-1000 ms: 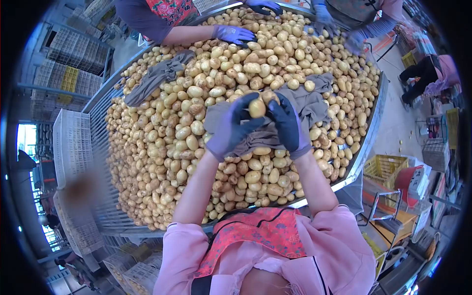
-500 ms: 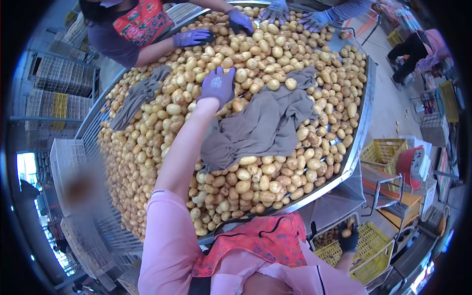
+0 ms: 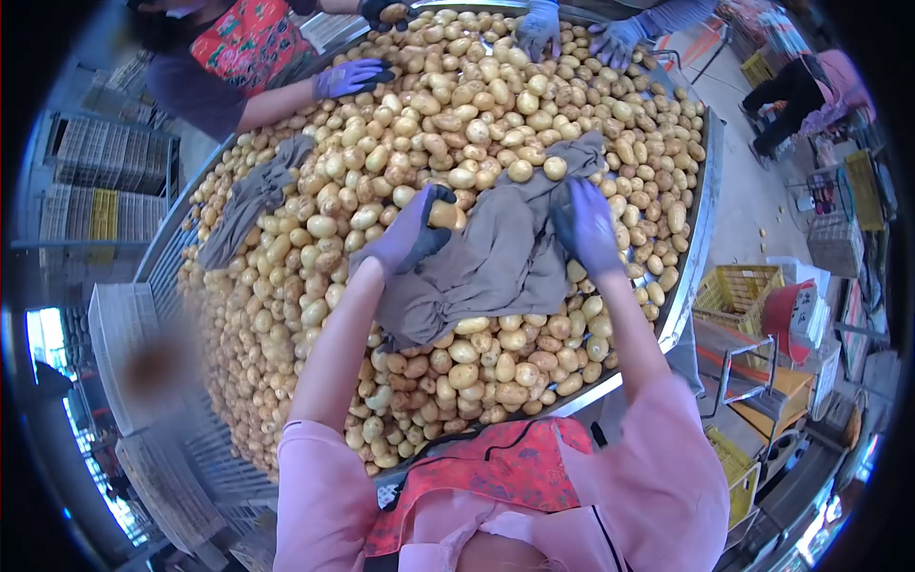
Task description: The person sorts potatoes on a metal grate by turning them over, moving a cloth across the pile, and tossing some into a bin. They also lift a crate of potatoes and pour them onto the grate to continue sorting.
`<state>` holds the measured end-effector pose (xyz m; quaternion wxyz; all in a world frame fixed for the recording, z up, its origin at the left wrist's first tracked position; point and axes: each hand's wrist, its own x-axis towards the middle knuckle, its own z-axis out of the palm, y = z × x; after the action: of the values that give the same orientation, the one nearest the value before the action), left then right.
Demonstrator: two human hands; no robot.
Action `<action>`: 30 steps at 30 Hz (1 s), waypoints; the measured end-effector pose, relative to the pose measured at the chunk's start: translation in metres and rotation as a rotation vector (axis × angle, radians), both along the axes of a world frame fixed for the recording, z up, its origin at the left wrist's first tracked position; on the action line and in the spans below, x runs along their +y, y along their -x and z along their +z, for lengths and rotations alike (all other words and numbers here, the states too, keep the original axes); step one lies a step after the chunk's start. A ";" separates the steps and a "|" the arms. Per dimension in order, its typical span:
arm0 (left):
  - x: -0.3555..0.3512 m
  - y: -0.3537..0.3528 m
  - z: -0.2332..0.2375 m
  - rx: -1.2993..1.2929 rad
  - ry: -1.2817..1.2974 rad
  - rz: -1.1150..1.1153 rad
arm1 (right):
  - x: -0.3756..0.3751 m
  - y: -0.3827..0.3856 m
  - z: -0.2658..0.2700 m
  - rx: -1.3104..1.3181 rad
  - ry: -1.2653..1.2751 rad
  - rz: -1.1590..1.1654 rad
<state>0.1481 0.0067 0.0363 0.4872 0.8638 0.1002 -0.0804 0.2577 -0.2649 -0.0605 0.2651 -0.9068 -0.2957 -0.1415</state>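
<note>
In a purple glove with dark finger and palm surfaces, my left hand (image 3: 412,234) is closed around a potato (image 3: 444,214) above the heap. A crumpled grey-brown cloth (image 3: 491,255) lies on the potatoes (image 3: 477,367) between my two hands. Resting at the cloth's right edge is my right hand (image 3: 587,229), gloved alike. Its fingers look stretched out and point away from me, with no potato visible in it. Its palm side faces the cloth and is partly hidden.
The heap fills a metal-rimmed sorting table (image 3: 701,257). A co-worker's purple-gloved hand (image 3: 353,78) rests at far left; blue-gloved hands (image 3: 540,29) work at the far edge. Another cloth (image 3: 253,205) lies left. Yellow crates (image 3: 734,294) and a red tub (image 3: 787,319) stand right.
My right hand has left the crate at lower right, where it held a potato, and come to the cloth. My left hand has drawn nearer and now grips a potato. A co-worker's hand has lifted a potato.
</note>
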 end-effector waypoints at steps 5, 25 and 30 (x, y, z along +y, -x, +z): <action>-0.031 0.031 0.040 0.158 0.834 0.528 | 0.107 -0.036 -0.026 0.306 0.190 -0.163; -0.082 0.111 0.036 -0.247 -0.754 -0.177 | -0.243 0.222 0.017 1.548 -0.760 -0.373; -0.074 0.106 0.002 -0.250 -1.245 -0.189 | -0.244 0.219 0.004 0.630 0.289 -0.630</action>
<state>0.0418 -0.0670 0.0387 -0.1069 0.9929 -0.0061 0.0513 0.0382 -0.5086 -0.0566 0.1570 -0.9788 0.0722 0.1097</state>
